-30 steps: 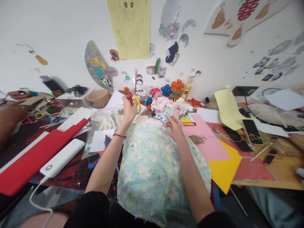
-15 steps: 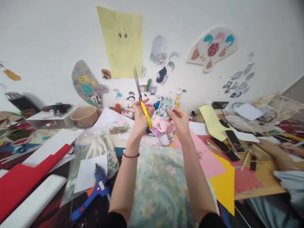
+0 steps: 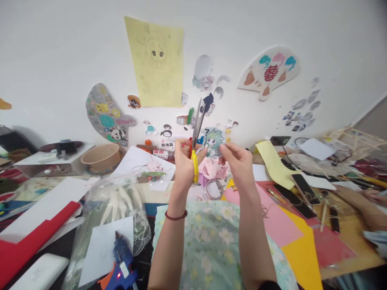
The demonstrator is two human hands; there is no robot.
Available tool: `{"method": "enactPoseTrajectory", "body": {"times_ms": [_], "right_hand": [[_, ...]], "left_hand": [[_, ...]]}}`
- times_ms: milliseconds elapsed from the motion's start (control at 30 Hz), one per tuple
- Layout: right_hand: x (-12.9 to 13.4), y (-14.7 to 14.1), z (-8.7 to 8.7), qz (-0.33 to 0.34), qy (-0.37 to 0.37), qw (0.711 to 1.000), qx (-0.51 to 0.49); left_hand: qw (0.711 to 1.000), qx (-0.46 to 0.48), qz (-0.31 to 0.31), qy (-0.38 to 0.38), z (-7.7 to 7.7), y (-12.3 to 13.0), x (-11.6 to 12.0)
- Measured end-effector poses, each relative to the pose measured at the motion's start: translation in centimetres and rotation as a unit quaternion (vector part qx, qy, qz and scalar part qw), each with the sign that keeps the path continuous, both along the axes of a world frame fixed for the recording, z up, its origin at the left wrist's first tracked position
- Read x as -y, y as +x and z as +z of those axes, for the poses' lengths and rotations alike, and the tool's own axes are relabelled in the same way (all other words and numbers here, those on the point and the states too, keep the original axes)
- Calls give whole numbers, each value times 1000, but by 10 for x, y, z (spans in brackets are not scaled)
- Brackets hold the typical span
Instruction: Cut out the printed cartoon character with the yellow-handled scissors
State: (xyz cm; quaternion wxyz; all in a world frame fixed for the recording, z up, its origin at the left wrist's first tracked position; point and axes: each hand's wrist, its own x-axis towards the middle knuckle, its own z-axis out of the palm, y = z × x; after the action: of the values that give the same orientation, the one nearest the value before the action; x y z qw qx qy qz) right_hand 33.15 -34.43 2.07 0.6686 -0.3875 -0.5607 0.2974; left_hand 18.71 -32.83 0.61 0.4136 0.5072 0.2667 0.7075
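My left hand [image 3: 184,163] is closed around scissors [image 3: 195,164] with yellow handles. The blades point up toward the wall and are slightly apart. Between my hands is a paper cutout [image 3: 214,139] of a green-haired cartoon figure, its edge pinched by my right hand [image 3: 241,163]. The left fingertips are close to the cutout's lower left side; whether they touch it I cannot tell. Below the hands lie a crumpled pink cloth [image 3: 213,168] and a roll of clear tape [image 3: 214,189].
A glue gun [image 3: 122,262] with a red light lies at the lower left, beside a plastic bag of white gloves [image 3: 119,201]. Pink paper [image 3: 281,221] and yellow paper [image 3: 302,253] are on the right. Another person's hands [image 3: 359,201] are at the far right.
The scissors have swung from leaning left to leaning right, their blades now nearer the cutout. Both hands appear slightly lower and further right as the view shifts.
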Motion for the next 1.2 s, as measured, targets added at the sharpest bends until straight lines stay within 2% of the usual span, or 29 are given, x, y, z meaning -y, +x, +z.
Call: {"method": "enactPoseTrajectory", "body": {"times_ms": [200, 433, 533, 733, 900, 1067, 1133, 1200], "right_hand": [[6, -2, 2, -55, 99, 993, 14], [19, 1, 9, -182, 198, 961, 62], [20, 6, 10, -164, 202, 965, 27], [19, 7, 6, -65, 136, 988, -32], [24, -5, 7, -2, 129, 991, -20], [21, -11, 6, -18, 126, 991, -35], [19, -10, 5, -36, 130, 990, -37], [19, -8, 6, -53, 129, 990, -34]], "left_hand": [[1000, 16, -15, 9, 7, 5, 11], [999, 18, -25, 29, 13, 8, 24], [999, 11, -25, 42, 16, 4, 28], [998, -11, -32, 52, 18, -2, 34], [995, -51, -56, 59, 17, -4, 32], [991, -62, -92, 75, 18, -1, 32], [989, -70, -86, 96, 18, -1, 30], [985, -95, -56, 133, 16, -5, 26]]}}
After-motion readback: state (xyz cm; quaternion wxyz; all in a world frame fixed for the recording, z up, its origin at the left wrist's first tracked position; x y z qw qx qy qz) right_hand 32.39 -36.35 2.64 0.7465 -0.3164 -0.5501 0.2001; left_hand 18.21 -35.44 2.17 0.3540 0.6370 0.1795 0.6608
